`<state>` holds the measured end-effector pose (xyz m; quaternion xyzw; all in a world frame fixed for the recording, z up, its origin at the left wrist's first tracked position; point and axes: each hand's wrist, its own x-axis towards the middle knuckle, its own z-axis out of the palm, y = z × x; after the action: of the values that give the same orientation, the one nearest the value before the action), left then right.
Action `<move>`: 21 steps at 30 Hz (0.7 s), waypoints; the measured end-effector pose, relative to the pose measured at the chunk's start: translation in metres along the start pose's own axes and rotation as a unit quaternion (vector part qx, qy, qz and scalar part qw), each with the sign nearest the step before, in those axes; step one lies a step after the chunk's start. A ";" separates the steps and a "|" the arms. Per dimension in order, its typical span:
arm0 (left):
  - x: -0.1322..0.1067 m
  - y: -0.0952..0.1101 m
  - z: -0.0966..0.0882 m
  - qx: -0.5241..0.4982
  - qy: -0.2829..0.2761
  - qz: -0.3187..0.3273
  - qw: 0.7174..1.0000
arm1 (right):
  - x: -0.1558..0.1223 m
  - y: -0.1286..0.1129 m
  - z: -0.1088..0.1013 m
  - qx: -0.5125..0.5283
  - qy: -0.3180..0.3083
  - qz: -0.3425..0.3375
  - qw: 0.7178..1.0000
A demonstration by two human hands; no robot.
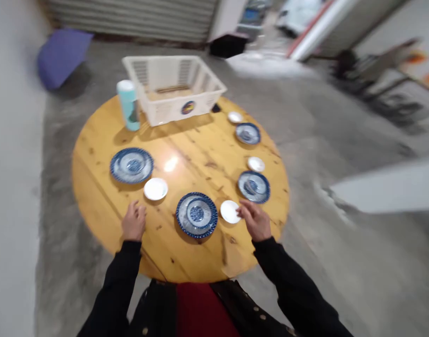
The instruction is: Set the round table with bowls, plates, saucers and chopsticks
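A round wooden table (186, 150) carries several blue patterned plates and small white saucers. My right hand (255, 220) touches the edge of a small white saucer (230, 211), fingers pinched on its rim, just right of the nearest blue plate (196, 214). My left hand (133, 223) rests on the table with fingers curled, holding nothing I can see, below another white saucer (155, 188). A larger blue plate (131, 164) lies at the left. Two more blue plates (254, 186) (247, 133) with white saucers (255, 164) (234, 117) beside them sit along the right side.
A white plastic basket (172, 89) stands at the table's far side with a teal cylinder container (128, 105) to its left. Concrete floor surrounds the table. A purple object (62, 56) lies far left; chairs and clutter stand far right.
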<state>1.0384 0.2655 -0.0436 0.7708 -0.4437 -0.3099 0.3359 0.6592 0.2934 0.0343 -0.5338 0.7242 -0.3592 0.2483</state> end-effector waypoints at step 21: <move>-0.228 0.071 0.121 -0.003 -0.121 0.208 0.971 | -0.244 0.218 -0.081 0.145 -0.024 0.228 0.963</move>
<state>0.8160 0.4124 -0.0169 0.6177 -0.6307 -0.3256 0.3386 0.5443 0.5834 -0.0922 -0.3215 0.7605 -0.3812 0.4160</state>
